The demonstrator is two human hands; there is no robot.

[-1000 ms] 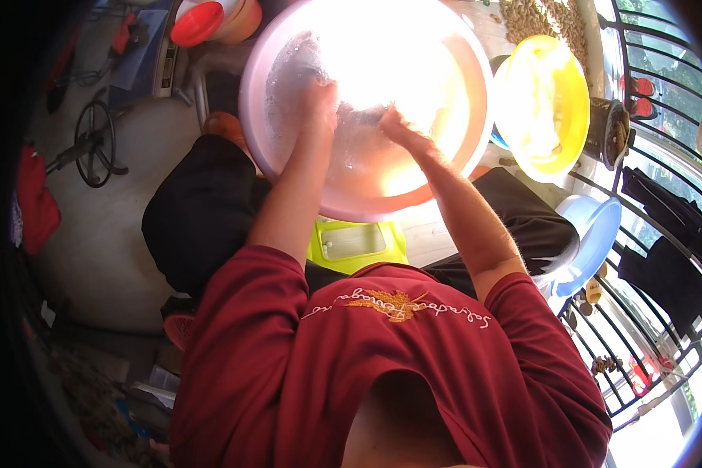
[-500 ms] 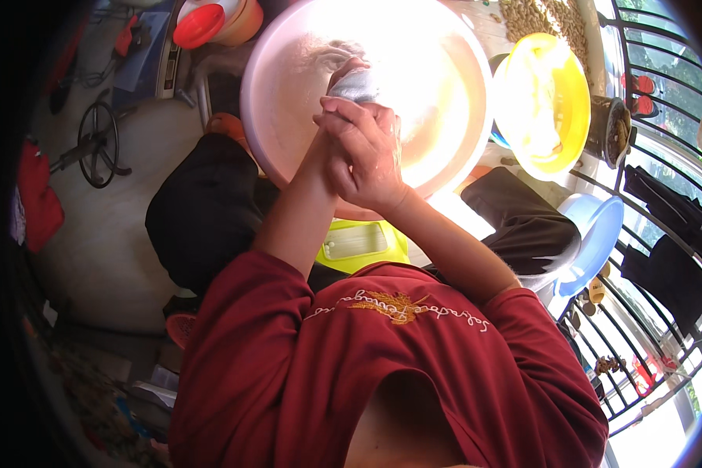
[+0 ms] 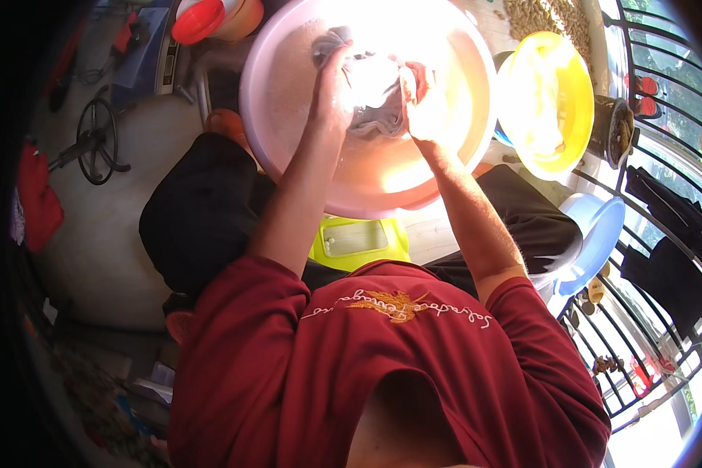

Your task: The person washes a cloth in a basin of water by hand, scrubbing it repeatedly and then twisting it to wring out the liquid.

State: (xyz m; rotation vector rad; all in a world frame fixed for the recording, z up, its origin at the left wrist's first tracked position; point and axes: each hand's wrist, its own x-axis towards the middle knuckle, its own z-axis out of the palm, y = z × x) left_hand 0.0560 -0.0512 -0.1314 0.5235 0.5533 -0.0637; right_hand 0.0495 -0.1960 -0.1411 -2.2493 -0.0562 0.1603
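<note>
A large pink basin [image 3: 269,117] stands in front of me, with strong sunlight glaring off its inside. Over it I hold a grey cloth [image 3: 378,123], bunched and wet-looking, spread between both hands. My left hand [image 3: 335,92] is closed on its left side, and a dark fold sticks up past the fingertips. On the other side, my right hand [image 3: 421,101] grips the cloth with curled fingers. Bright light washes out the cloth's middle, so its exact kind cannot be made out.
A yellow basin [image 3: 577,117] stands to the right, beside a dark pot [image 3: 612,132]. Nearer is a light blue basin [image 3: 600,242]. A lime-green plastic piece [image 3: 398,240] lies between my legs. A red bowl [image 3: 199,22] is at the far left, window bars [image 3: 671,70] at right.
My hands, clasped together over the basin's near part before, have moved apart and farther forward. The grey cloth is now opened out between them.
</note>
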